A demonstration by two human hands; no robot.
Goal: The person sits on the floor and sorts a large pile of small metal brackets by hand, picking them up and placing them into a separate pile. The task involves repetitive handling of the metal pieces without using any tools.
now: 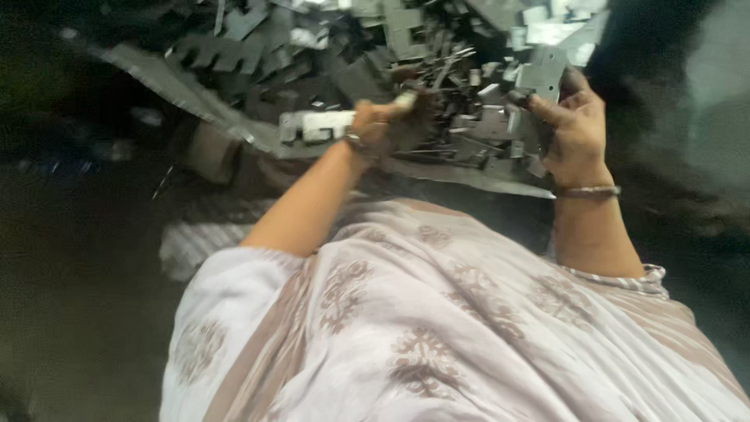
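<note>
Metal workshop: heap of stamped grey sheet-metal pieces (375, 55), dark grimy floor (70, 258).

Hands: two, left hand (376, 125) and right hand (576, 129). Bangles: one per wrist, two total. Stamped metal pieces (391, 47): one far pile, too many to count.

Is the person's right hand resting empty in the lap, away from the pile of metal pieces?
No, the right hand is raised at the pile of metal pieces, its fingers closed around a flat grey metal piece.
</note>
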